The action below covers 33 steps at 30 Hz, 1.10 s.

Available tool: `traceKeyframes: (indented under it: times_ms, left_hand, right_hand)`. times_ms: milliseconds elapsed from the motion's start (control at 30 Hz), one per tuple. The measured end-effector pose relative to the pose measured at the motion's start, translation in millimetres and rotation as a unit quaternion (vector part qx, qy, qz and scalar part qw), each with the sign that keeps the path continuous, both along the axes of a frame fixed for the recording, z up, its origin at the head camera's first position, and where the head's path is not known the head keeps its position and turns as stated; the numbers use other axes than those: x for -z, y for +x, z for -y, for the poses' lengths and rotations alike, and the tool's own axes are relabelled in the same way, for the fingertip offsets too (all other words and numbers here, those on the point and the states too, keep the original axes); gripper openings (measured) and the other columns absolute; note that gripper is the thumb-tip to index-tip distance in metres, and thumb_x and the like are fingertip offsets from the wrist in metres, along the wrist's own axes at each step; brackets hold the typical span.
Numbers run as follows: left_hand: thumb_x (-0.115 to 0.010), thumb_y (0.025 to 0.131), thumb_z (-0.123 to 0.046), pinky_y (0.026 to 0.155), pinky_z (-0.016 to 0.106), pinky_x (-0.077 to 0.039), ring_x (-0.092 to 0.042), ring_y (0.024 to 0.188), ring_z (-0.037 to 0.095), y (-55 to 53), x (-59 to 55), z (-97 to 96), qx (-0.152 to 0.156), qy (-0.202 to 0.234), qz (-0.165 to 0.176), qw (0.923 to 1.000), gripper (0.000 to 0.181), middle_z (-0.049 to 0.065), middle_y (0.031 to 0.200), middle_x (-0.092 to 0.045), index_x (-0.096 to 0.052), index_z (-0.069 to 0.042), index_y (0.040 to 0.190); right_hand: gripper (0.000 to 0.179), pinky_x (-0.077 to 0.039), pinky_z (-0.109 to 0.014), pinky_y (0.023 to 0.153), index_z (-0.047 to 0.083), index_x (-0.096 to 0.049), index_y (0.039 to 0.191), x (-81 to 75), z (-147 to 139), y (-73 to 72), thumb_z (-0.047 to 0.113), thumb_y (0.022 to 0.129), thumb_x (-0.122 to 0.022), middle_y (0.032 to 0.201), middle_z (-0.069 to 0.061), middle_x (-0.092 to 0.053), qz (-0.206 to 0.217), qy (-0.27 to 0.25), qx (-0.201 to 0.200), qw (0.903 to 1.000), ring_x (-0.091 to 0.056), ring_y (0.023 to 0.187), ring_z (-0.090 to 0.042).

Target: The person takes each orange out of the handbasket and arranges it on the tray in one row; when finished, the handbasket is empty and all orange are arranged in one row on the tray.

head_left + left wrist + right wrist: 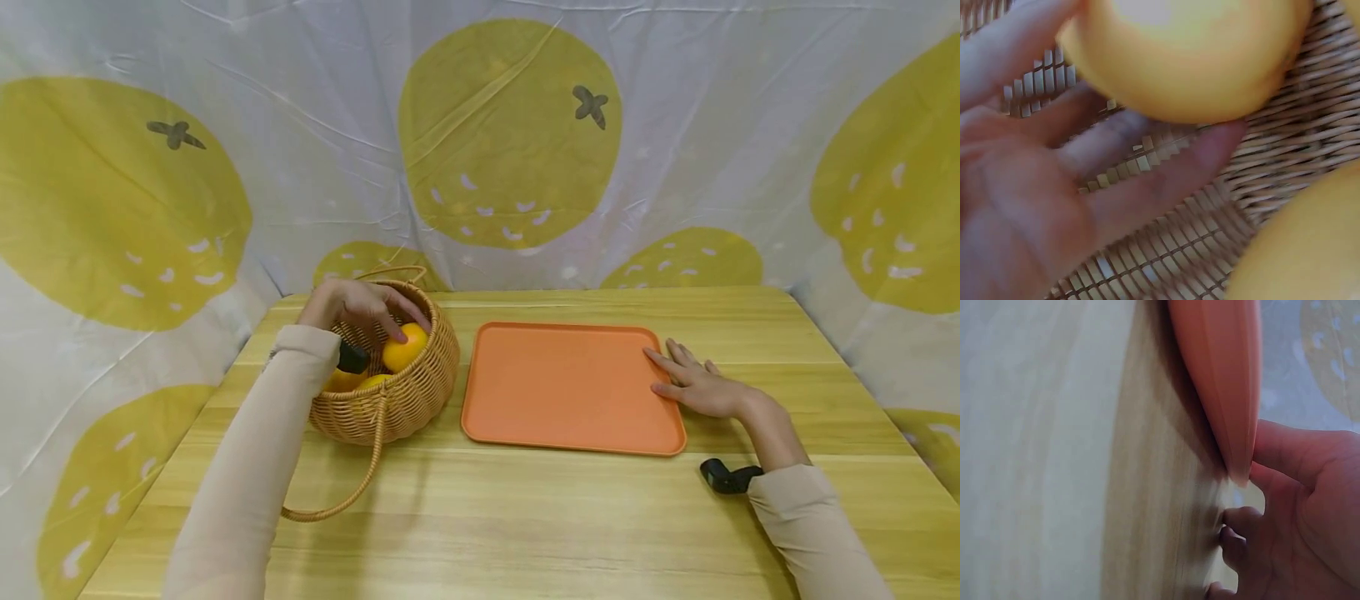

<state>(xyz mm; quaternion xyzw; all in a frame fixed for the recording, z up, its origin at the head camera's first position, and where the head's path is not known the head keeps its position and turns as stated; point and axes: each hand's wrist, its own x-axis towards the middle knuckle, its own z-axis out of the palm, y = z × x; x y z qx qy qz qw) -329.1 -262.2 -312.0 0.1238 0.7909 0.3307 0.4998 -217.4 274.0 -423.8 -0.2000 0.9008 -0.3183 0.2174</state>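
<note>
My left hand (363, 302) reaches down into a round wicker basket (426, 400) on the left of the table. Its thumb and fingers hold an orange (406, 350) near the basket's far right wall. In the left wrist view, fingertips curl under this fruit, and another orange (1310, 244) lies at the lower right. On the right, my right hand (708, 390) rests at the right edge of an orange-coloured tray (562, 383), fingers spread. The thumb and index finger lie over its rim, while the other fingers extend past it toward the table.
A wicker handle (367, 475) droops over the basket's near side onto the wooden table (540, 525). A second handle (393, 269) stands at the back. Behind the table hangs a pale curtain (322, 150) printed with large yellow fruit. Both wrists carry black cameras (727, 477).
</note>
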Motion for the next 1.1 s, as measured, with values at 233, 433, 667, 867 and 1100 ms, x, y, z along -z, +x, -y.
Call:
traceKeyframes:
  times_ms: [233, 433, 667, 867, 1100]
  left_hand:
    - [-0.066, 0.101, -0.009, 0.1, 0.05, -0.056, -0.056, 0.13, 0.03, -4.0, 5.8, -4.4, 0.025, -0.005, -0.015, 0.9996, 0.069, 0.025, 0.168, -0.022, -0.033, -0.005, 0.162]
    - [-0.07, 0.098, -0.01, 0.096, 0.034, -0.055, -0.048, 0.131, 0.026, -5.2, 1.6, -1.6, 0.073, -0.038, -0.056, 0.995, 0.059, 0.019, 0.165, -0.03, -0.05, -0.01, 0.154]
    - [-0.069, 0.099, -0.009, 0.095, 0.031, -0.05, -0.036, 0.139, 0.028, -3.6, -3.5, 4.1, 0.046, -0.062, -0.006, 0.997, 0.053, 0.013, 0.17, -0.02, -0.057, -0.017, 0.149]
    - [-0.067, 0.101, -0.014, 0.091, 0.029, -0.051, -0.042, 0.126, 0.023, -4.0, 0.9, 5.0, 0.034, -0.059, 0.005, 0.9977, 0.056, 0.015, 0.171, -0.017, -0.051, -0.019, 0.154]
    - [-0.068, 0.101, -0.018, 0.099, 0.036, -0.053, -0.036, 0.145, 0.033, -5.4, -0.4, 3.2, 0.05, -0.068, -0.022, 0.9962, 0.056, 0.016, 0.173, -0.013, -0.051, -0.021, 0.154]
  right_hand:
    - [0.075, 0.016, -0.078, 0.112, 0.0, -0.015, 0.165, -0.9, 0.2, 0.5, 0.037, 0.11, -0.049, 0.166, -0.036, 0.016, 0.001, 0.0, 0.001, 1.0, 0.019, 0.153, -0.056]
    - [0.075, 0.016, -0.078, 0.112, 0.0, -0.015, 0.165, -0.6, -0.5, 1.2, 0.036, 0.11, -0.05, 0.166, -0.036, 0.016, 0.002, -0.001, 0.004, 1.0, 0.019, 0.153, -0.056]
    - [0.075, 0.017, -0.078, 0.113, 0.001, -0.015, 0.165, 0.1, -1.1, 1.4, 0.036, 0.109, -0.05, 0.166, -0.036, 0.016, 0.002, 0.001, 0.007, 1.0, 0.019, 0.153, -0.056]
    - [0.075, 0.017, -0.077, 0.113, 0.001, -0.015, 0.165, 0.2, 0.7, 1.6, 0.037, 0.109, -0.05, 0.166, -0.036, 0.017, 0.006, -0.005, 0.007, 0.9999, 0.02, 0.153, -0.055]
    - [0.075, 0.018, -0.077, 0.113, 0.001, -0.015, 0.165, -0.8, 0.9, 1.6, 0.037, 0.109, -0.05, 0.166, -0.036, 0.016, 0.003, 0.0, 0.01, 0.9999, 0.019, 0.153, -0.055]
